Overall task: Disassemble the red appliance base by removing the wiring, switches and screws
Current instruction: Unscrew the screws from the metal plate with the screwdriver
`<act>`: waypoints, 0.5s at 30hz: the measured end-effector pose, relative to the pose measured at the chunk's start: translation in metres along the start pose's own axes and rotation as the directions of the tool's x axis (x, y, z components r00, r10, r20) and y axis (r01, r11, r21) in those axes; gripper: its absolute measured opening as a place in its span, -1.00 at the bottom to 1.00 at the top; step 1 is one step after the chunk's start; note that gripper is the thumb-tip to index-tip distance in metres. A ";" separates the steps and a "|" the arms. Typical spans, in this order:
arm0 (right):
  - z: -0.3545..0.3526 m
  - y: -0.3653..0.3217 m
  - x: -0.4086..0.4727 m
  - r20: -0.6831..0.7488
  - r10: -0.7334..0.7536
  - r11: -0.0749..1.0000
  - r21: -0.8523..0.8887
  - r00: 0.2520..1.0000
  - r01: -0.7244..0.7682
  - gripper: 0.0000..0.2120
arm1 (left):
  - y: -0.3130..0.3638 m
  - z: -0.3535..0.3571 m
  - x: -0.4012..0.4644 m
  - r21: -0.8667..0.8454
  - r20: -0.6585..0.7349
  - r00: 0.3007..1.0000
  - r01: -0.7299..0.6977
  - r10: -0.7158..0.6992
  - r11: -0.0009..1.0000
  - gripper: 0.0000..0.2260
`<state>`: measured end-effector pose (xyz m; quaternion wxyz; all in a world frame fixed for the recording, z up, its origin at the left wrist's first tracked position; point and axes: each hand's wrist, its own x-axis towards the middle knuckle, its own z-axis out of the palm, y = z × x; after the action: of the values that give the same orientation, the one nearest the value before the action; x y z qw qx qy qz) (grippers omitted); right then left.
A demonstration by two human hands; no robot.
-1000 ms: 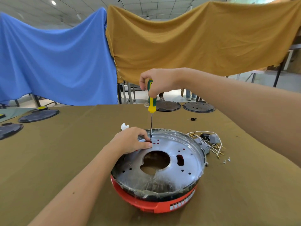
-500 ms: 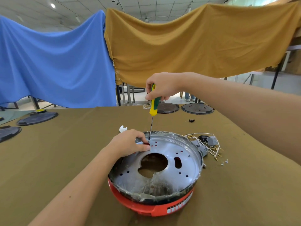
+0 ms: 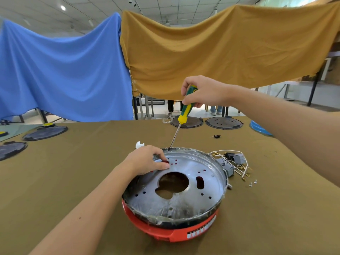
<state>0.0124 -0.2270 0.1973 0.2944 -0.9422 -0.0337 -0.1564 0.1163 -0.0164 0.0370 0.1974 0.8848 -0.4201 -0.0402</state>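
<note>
Fingers of the left hand (image 3: pixel 145 161) curl down onto the far-left rim of the red appliance base (image 3: pixel 173 230), which sits on the olive table cover (image 3: pixel 73 162) directly beneath them, its perforated metal plate (image 3: pixel 185 188) spreading out to their right. Right-hand (image 3: pixel 204 92) fingers, above and beyond, wrap the green-and-yellow screwdriver (image 3: pixel 184 111), tilted so its tip meets the rim just past the left fingertips. Right of the left fingers, past the base, lie the loose wiring and grey switches (image 3: pixel 231 162), then two small screws (image 3: pixel 253 183).
</note>
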 end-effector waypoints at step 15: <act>0.078 0.096 -0.067 -0.256 0.472 0.674 0.722 0.844 -0.158 -0.90 | 0.000 -0.029 -0.014 -0.331 -0.174 0.984 -0.083 0.026 0.940 -0.91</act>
<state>-0.0148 -0.2599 0.0629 0.6385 -0.7031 0.1439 -0.2782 0.1141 0.0031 0.0629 0.3816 0.8261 -0.4135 -0.0316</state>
